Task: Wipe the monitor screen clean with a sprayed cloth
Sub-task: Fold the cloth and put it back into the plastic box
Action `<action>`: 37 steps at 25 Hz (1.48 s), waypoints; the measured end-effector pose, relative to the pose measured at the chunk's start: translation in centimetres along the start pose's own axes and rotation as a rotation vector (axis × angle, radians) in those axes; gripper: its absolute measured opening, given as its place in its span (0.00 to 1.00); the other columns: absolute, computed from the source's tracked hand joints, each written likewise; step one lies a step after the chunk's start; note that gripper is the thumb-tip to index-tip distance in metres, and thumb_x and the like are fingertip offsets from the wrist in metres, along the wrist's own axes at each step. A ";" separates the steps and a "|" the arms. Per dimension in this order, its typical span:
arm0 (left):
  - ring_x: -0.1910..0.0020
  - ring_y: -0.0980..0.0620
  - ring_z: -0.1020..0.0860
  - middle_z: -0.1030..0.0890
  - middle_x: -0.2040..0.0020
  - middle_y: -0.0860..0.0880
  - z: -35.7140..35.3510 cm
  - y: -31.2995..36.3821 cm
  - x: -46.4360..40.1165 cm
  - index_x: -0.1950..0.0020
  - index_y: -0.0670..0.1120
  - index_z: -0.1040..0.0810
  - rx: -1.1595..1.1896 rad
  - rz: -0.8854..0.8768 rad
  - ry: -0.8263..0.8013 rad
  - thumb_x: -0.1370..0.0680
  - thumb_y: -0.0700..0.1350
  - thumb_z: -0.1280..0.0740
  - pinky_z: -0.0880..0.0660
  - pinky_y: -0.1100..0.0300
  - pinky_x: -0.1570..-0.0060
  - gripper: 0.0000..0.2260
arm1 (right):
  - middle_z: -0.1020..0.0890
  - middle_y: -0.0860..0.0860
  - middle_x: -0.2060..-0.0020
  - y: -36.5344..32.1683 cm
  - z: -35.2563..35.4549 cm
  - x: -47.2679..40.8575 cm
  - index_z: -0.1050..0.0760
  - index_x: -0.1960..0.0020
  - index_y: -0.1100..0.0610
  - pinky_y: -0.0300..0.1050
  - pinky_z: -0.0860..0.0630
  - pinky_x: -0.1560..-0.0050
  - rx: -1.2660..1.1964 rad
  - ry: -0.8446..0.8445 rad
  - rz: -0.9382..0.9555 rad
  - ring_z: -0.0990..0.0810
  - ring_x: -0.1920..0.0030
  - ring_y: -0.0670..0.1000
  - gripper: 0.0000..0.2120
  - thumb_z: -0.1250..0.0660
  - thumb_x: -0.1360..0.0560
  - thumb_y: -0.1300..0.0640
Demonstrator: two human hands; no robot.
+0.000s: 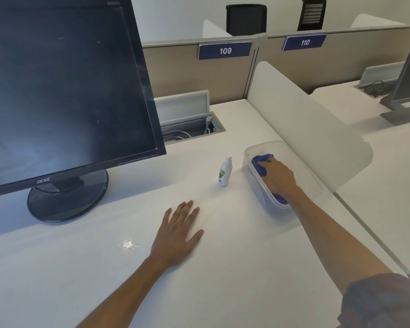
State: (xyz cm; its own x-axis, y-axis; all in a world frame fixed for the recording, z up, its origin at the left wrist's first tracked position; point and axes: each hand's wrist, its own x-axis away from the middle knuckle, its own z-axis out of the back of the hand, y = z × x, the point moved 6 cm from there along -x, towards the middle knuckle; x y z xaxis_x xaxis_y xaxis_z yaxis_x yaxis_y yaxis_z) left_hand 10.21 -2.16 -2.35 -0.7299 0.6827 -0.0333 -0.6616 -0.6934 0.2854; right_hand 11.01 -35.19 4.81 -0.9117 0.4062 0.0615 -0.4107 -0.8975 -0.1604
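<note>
Blue cloth [262, 162] is lying bunched inside the clear plastic tub [301, 162], and my right hand [278, 177] is reaching in, fingers curling onto it. I'm resting my left hand [178, 235] flat on the white desk [81, 268], fingers straight and slightly spread. Just left of the tub, the spray bottle [225, 170] is standing upright; the dark monitor [64, 84] is sitting far left.

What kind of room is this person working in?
Most likely a shared office or computer room. Rows of white desks are split by dividers carrying numbered seat signs, each desk has a monitor, and office chairs stand behind the partition.
</note>
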 end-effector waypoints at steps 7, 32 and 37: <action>0.23 0.59 0.58 0.56 0.21 0.58 0.1 0.0 0.1 0.22 0.57 0.50 -0.015 0.008 -0.025 0.21 0.64 0.54 0.59 0.51 0.25 0.28 | 0.19 0.50 0.58 0.0 -0.4 1.0 0.23 0.52 0.52 0.49 0.25 0.54 -0.292 -0.116 -0.049 0.20 0.55 0.56 0.15 0.44 0.22 0.45; 0.23 0.60 0.57 0.53 0.21 0.58 0.1 0.0 0.1 0.22 0.56 0.49 0.025 0.003 -0.002 0.20 0.63 0.52 0.60 0.52 0.25 0.28 | 0.15 0.51 0.59 -3.0 15.5 4.5 0.24 0.43 0.52 0.48 0.25 0.55 -0.341 0.623 0.126 0.18 0.58 0.54 0.14 0.31 0.26 0.47; 0.23 0.59 0.56 0.52 0.21 0.58 0.1 0.1 0.1 0.22 0.56 0.47 0.021 0.001 0.005 0.20 0.63 0.51 0.60 0.52 0.25 0.28 | 0.16 0.58 0.54 0.9 12.4 2.1 0.26 0.42 0.55 0.45 0.27 0.57 -0.113 0.471 0.022 0.18 0.57 0.59 0.14 0.31 0.24 0.49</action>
State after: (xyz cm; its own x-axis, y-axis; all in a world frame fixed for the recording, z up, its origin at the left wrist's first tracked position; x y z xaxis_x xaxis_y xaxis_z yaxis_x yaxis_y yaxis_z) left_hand 10.11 -2.12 -2.23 -0.7312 0.6811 -0.0379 -0.6574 -0.6887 0.3056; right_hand 8.57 -37.31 16.97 -0.8058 0.4444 -0.3914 -0.3640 -0.8930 -0.2645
